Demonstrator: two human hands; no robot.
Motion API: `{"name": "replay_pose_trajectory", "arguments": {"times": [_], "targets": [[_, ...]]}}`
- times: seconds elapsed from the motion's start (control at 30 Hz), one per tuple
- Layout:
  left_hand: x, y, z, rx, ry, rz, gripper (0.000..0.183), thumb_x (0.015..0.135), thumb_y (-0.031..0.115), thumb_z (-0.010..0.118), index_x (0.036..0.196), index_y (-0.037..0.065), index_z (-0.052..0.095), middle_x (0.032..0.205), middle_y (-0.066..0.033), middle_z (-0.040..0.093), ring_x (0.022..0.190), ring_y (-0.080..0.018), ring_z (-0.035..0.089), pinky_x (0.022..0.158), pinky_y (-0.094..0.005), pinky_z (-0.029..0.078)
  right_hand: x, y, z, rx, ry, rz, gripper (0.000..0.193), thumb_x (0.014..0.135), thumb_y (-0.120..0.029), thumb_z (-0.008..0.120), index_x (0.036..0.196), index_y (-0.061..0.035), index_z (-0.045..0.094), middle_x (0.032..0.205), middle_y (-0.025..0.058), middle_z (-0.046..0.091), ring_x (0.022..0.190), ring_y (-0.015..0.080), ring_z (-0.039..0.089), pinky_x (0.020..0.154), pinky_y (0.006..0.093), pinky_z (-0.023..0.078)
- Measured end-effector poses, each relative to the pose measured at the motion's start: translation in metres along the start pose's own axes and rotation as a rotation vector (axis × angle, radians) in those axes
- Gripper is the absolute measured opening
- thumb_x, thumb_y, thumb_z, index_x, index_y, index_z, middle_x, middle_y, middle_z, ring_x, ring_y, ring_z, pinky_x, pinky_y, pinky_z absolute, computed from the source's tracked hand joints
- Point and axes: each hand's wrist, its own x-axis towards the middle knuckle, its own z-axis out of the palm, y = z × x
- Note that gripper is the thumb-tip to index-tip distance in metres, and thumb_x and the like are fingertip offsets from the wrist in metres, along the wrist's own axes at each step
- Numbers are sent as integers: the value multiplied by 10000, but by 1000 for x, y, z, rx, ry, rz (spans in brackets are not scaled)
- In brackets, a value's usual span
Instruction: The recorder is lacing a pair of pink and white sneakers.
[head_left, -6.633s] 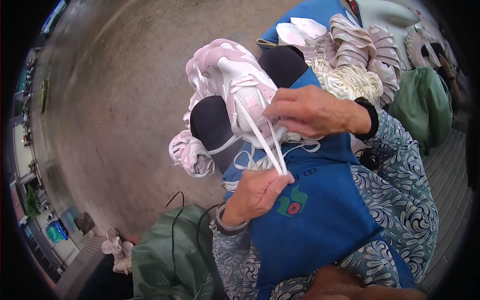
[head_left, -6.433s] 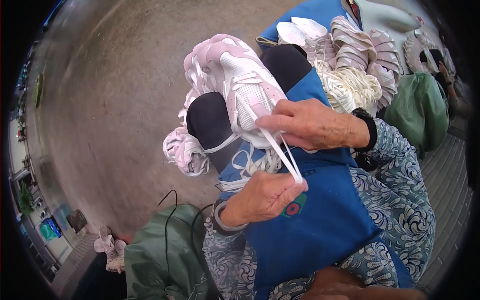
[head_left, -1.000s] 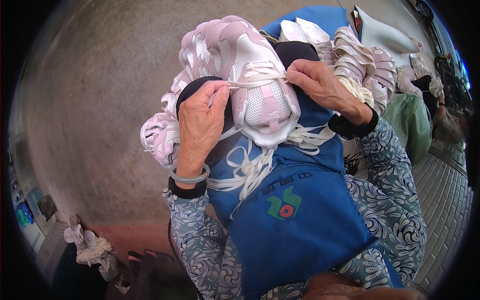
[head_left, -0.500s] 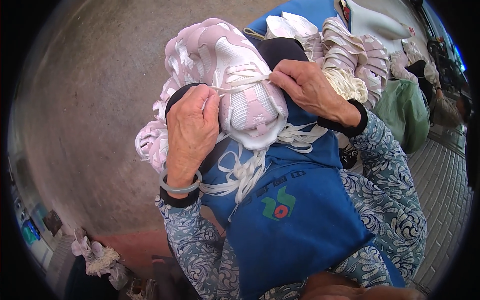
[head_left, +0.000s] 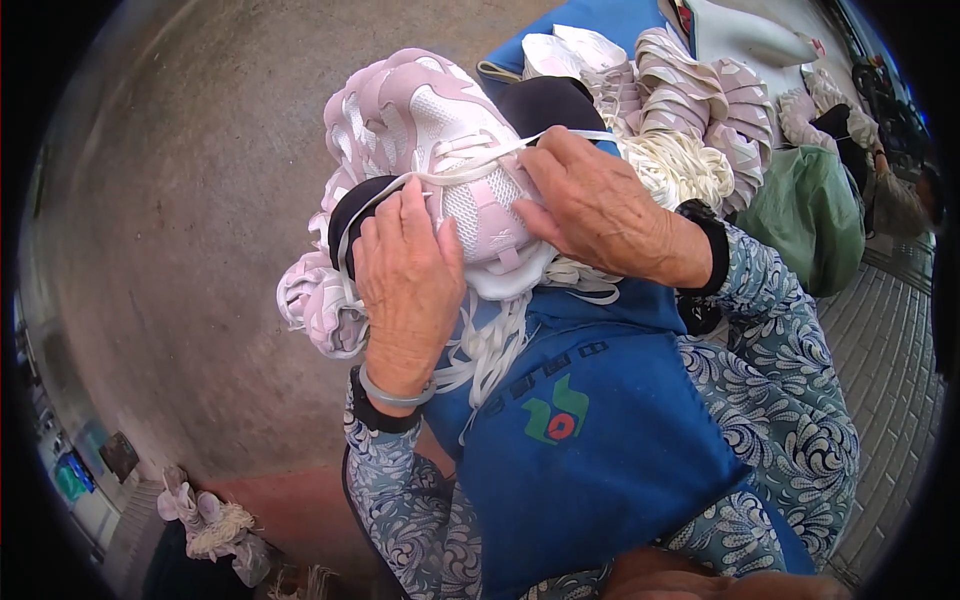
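A pink-and-white sneaker upper (head_left: 490, 225) with a mesh tongue lies over my lap, its heel opening toward me. Flat white shoelaces (head_left: 470, 172) cross over its tongue, one end trailing past my left wrist and another stretching right. Beside the upper's left edge, my left hand (head_left: 408, 290) has its fingers extended and its thumb apart, the lace running by the fingertips. At the opposite edge, my right hand (head_left: 610, 205) has thumb and forefinger spread against the upper. The forefinger touches the lace; its other fingers are partly hidden. More uppers are stacked underneath.
A blue apron (head_left: 590, 470) and a bundle of loose white laces (head_left: 490, 345) cover my lap. Stacked pink uppers (head_left: 690, 90) and cream laces (head_left: 680, 170) sit right of my knee. A green bag (head_left: 805, 220) stands farther right. More uppers (head_left: 205, 520) lie lower left.
Both hands were pinching the lace at the upper's sides; now their fingers are spread. The laces cross over the tongue, with ends extending outward. My left hand has moved slightly right and down.
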Motion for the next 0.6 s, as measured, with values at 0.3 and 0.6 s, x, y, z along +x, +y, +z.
{"name": "replay_pose_trajectory", "arguments": {"times": [0.3,0.6], "targets": [[4,-6,21,-90,43,55,345,826,8,521,1163,-64,505,1035,-194,546,950,-333,560,819,-385,464,4,33,17,429,20,52,189,802,-20,495,988,16,501,771,169,521,776,342,565,638,415,487],[4,-5,20,-147,4,31,340,839,28,513,1167,-57,492,1027,-206,537,942,-351,563,798,-402,469,15,2,2,-354,-39,-232,109,672,-112,590,729,-20,584,828,93,505,767,195,518,599,335,448]]}}
